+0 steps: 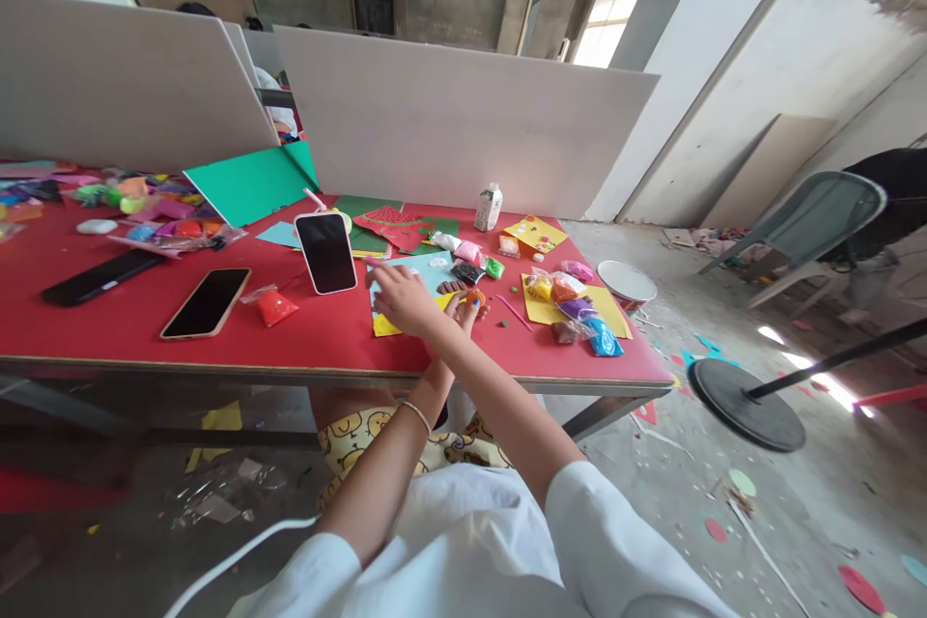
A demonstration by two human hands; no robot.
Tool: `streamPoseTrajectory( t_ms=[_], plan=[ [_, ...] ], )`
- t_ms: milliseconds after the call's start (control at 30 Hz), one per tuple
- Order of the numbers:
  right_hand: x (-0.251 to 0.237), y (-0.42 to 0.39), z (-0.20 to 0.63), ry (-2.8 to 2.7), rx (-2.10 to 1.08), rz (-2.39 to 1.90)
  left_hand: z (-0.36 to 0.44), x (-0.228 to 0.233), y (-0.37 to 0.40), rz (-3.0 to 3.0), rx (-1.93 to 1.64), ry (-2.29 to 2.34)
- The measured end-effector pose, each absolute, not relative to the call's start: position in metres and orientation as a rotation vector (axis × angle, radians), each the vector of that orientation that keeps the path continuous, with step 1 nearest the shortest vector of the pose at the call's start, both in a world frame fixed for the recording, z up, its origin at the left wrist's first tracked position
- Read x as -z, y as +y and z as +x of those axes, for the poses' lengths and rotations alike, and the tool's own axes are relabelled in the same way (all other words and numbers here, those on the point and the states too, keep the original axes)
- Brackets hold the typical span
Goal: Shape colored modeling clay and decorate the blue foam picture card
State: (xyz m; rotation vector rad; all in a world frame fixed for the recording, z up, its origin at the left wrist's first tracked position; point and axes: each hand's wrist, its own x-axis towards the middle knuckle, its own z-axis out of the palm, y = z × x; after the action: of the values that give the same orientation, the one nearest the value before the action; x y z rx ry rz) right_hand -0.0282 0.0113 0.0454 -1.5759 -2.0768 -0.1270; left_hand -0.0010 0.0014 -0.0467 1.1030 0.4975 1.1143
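- Head view: the arms cross over each other above the near edge of the red bench (130, 328).
- The right hand (402, 297) lies flat, with fingers spread, on a light blue sheet (427, 270) and a yellow sheet (383, 325) under it.
- The left hand (467, 307) is just beside the right hand, touching it, and pinches a small orange clay piece (474, 295) in the fingertips.
- Just beyond the right hand a white phone (326, 252) stands propped up, with a dark screen.
- Farther on that side of the right hand a phone (207, 302) lies flat, with a small bag of red clay (275, 307) near it.
- On the other side of the left hand, small bags of coloured clay (575, 309) lie on yellow paper (540, 309); a pink stick (514, 312) lies between.
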Motion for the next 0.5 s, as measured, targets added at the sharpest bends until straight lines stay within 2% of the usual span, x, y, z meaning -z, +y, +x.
streamPoseTrajectory(
  t_ms=[167, 500],
  plan=[
    [-0.030, 0.058, -0.068, -2.447, 0.099, -1.656, -0.004, 0.045, 0.003, 1.147, -1.074, 0.493],
    [-0.018, 0.079, -0.066, -2.397, 0.150, -1.719, -0.011, 0.049, 0.001, 1.194, -1.043, 0.482]
  ],
)
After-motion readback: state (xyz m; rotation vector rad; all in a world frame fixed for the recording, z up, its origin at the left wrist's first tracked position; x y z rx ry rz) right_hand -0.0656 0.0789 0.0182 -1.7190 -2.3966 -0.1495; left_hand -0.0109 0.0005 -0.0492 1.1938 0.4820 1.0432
